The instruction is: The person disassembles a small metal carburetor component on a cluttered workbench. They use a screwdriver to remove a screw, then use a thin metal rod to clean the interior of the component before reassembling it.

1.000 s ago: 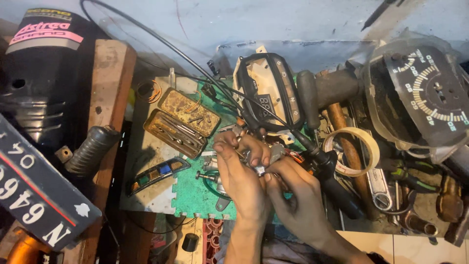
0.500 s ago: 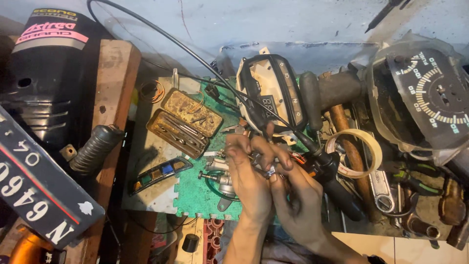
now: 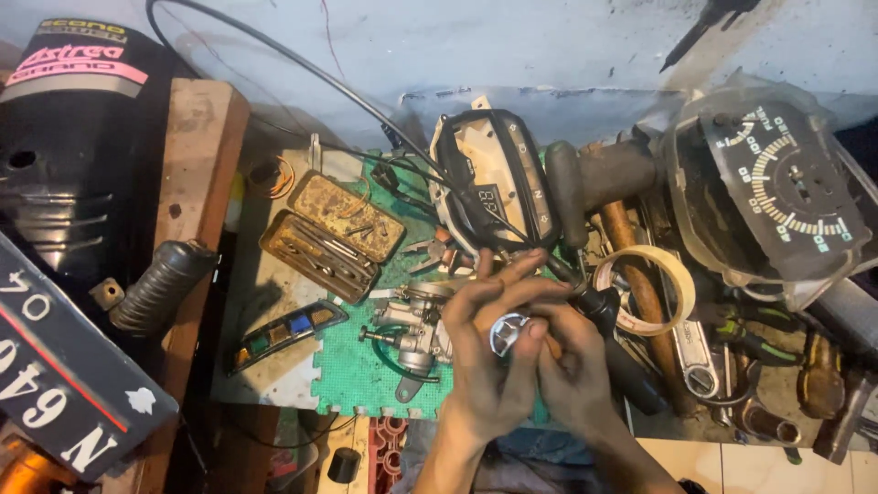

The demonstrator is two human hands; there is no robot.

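Note:
My left hand (image 3: 485, 352) and my right hand (image 3: 576, 366) meet over the green foam mat (image 3: 361, 380), both greasy. Between their fingers they hold a small round silver metal part (image 3: 506, 334). Just to the left of my left hand, a small carburetor (image 3: 412, 334) lies on the mat. A black instrument housing (image 3: 494, 183) with a cable lies just beyond my fingers.
A rusty open tin of small tools (image 3: 329, 233) lies at the mat's far left. A roll of tape (image 3: 645, 288), a spanner (image 3: 697, 352) and a speedometer dial (image 3: 777, 187) crowd the right. A black rubber grip (image 3: 160, 288) and a number plate (image 3: 64, 384) are on the left.
Both hands have drawn a little nearer to me and to the right, still together on the small metal part. The view has shifted slightly.

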